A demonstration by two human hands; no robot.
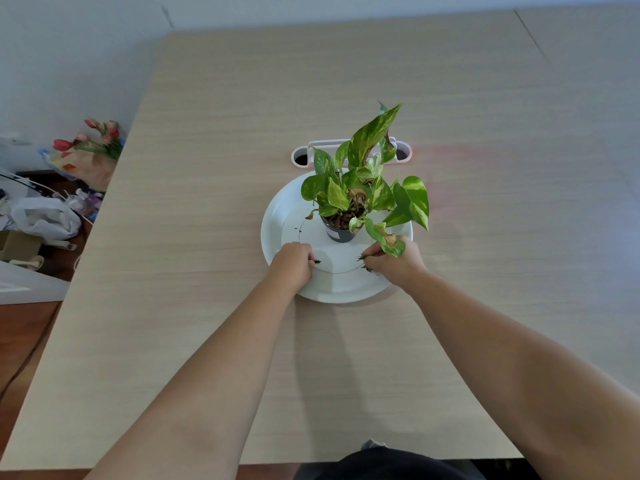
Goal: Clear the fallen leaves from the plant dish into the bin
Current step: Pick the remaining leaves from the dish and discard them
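A white round dish point(277, 216) lies on the table with a small black pot point(341, 233) of a green and yellow plant point(367, 181) at its middle. My left hand point(292, 263) is over the dish's near left part, its fingers curled round a small dark leaf scrap point(317, 261). My right hand point(394, 261) is over the near right part and grips dark fallen leaves point(363, 258); a drooping plant leaf point(386, 237) hangs over it. A few dark specks point(298, 230) lie on the dish left of the pot. No bin is in view.
A white and pink oblong holder point(301, 157) with two round openings stands just behind the dish. The wooden table point(207, 168) stretches wide on all sides. Left of the table, lower down, are a tulip bouquet point(90, 150), plastic bags point(41, 216) and clutter.
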